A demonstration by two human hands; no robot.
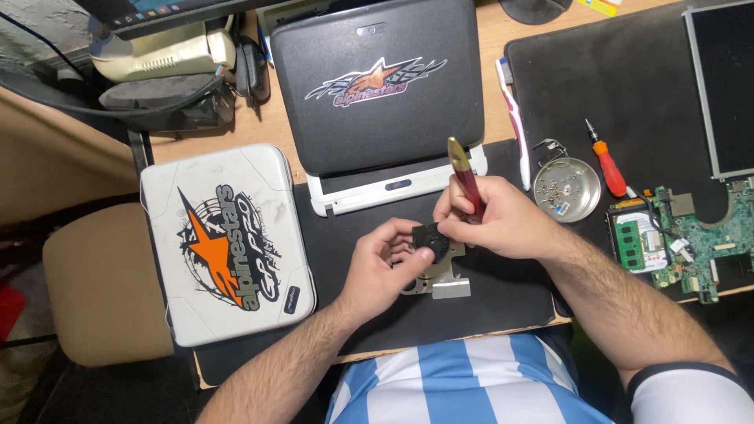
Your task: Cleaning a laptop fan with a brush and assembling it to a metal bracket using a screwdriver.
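At the centre of the counter (503, 31), on a black mat (503, 294), my left hand (382, 267) pinches a small black cooling fan (432, 239) by its edge, fingers curled around it. My right hand (503, 220) is closed around a red-handled tool (465, 177) with a brass-coloured end; its tip is hidden behind the fan and my fingers. At nine o'clock lies a white rounded case (224, 243) bearing an orange star sticker with black lettering. At twelve o'clock sits a dark laptop lid (377, 86) with a similar star sticker. At two o'clock, a round metal dish (566, 188) holds tiny screws, too small to count. At three o'clock a green circuit board (691, 235) is cut off by the frame.
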